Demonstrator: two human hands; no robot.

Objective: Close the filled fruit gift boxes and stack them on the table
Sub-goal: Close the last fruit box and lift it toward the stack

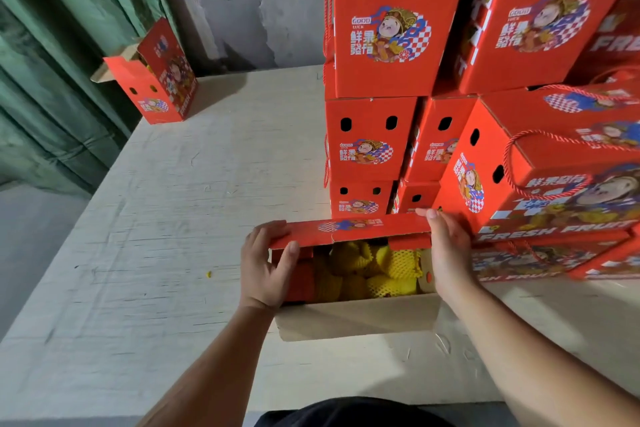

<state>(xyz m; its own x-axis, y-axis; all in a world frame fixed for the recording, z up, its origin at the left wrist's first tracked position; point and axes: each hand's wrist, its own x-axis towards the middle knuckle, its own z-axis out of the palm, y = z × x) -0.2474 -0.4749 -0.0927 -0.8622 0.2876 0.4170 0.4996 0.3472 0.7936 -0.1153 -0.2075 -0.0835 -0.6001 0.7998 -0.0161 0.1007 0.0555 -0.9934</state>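
Observation:
An open red gift box (356,317) lies on the table (194,218) in front of me, filled with yellow fruit in foam nets (377,270). Its far red lid flap (349,230) is partly folded over the opening. My left hand (265,269) grips the flap's left end, thumb under it and fingers on top. My right hand (448,250) holds the flap's right end against the box's side, fingers fairly straight. The near brown flap hangs out toward me.
Closed red gift boxes (381,28) with rope handles are stacked several high at the right and back right, close to the open box. Another open red box (162,76) stands at the table's far left corner. A green curtain (52,62) hangs left of the table.

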